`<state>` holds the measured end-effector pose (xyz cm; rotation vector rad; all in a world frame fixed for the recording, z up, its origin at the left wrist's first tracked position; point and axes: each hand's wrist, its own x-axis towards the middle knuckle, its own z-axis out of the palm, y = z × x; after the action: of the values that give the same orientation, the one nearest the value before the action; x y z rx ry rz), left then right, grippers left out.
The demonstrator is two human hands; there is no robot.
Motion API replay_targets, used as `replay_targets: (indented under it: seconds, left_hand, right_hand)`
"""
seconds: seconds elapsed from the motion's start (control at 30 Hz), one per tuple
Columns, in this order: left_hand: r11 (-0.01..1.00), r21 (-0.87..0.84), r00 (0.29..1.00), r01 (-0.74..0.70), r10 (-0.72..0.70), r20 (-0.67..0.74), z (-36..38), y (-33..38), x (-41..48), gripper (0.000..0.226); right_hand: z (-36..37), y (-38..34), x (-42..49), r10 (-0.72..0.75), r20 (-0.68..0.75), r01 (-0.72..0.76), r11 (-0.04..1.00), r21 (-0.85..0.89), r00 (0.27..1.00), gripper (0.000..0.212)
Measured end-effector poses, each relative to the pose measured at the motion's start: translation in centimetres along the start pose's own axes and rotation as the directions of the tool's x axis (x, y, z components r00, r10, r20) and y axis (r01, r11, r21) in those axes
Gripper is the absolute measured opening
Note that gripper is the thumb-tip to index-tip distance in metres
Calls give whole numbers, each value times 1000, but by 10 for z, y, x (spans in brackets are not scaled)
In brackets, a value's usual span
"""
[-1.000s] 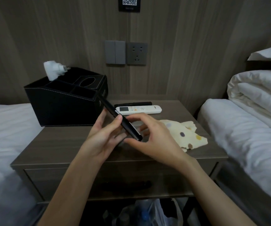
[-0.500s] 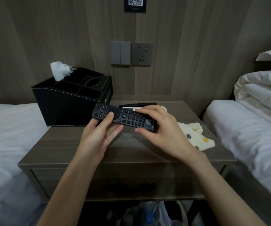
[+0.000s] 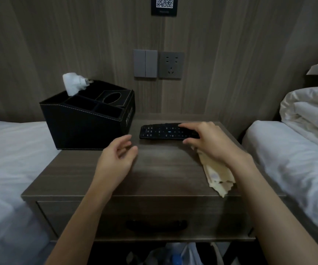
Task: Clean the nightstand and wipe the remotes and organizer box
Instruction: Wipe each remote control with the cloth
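The black remote [image 3: 160, 131] lies lengthwise near the back of the desk [image 3: 160, 169], buttons up. The right hand [image 3: 211, 142] grips its right end, fingers curled over the top and thumb at the near edge. Whether the remote's body rests on the wood or hangs just above it I cannot tell. The left hand [image 3: 116, 159] is empty, fingers loosely spread, hovering over the middle of the desk.

The hold is at one end only, so the long free end could dip or twist out if the remote is lifted quickly. A drop would likely land on the wood (a short fall, by the look of it).

The cream cloth [image 3: 217, 175] lies under the right wrist, and its corner reaches the front edge. A backward drag of that arm could sweep it off.

The organizer box [image 3: 85, 129] fills the back-left corner, just beside the remote's left end, so a leftward slide would knock against it. A white plug adapter [image 3: 73, 83] stands in its rear compartment and might tip if the box is jolted.

Open room is the bare wood in the centre and front-left. A bed [image 3: 10, 150] flanks the left side and another bed [image 3: 292, 159] the right.
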<state>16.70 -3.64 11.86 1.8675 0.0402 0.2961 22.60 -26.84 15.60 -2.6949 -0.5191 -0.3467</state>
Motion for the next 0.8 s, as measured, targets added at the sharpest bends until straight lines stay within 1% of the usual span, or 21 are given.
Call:
replay_targets:
  seconds: [0.03, 0.1, 0.13, 0.2, 0.3, 0.47, 0.63, 0.73, 0.8]
  left_hand:
    - [994, 106, 999, -33, 31, 26, 0, -3, 2, 46]
    - [951, 297, 992, -88, 57, 111, 3, -6, 3, 46]
    - [923, 368, 986, -114, 60, 155, 5, -7, 3, 46]
    - [880, 444, 973, -170, 79, 216, 9, -9, 4, 46]
    - [846, 488, 964, -212, 100, 247, 11, -10, 3, 46]
    - [798, 546, 953, -255, 112, 282, 16, -12, 2, 47]
    - [751, 600, 949, -276, 112, 295, 19, -16, 5, 48]
    - [743, 607, 945, -282, 107, 309, 19, -19, 8, 49]
    - [735, 616, 943, -284, 99, 316, 20, -21, 12, 50]
  right_hand:
    - [3, 3, 3, 13, 18, -13, 1000, -10, 1000, 51]
    - [8, 8, 8, 31, 58, -30, 999, -28, 998, 51]
    - [11, 10, 11, 38, 80, -35, 999, -39, 996, 51]
    - [18, 15, 16, 49, 127, -42, 998, -57, 991, 51]
    - [27, 21, 18, 74, 154, -72, 997, -16, 985, 49]
    - [33, 23, 15, 94, 141, -93, 996, -16, 986, 47]
    - [34, 18, 12, 42, -37, -45, 995, -89, 998, 38]
    - [39, 14, 11, 54, -126, -69, 991, -116, 991, 34]
    - [42, 14, 11, 79, -150, -97, 988, -118, 986, 33]
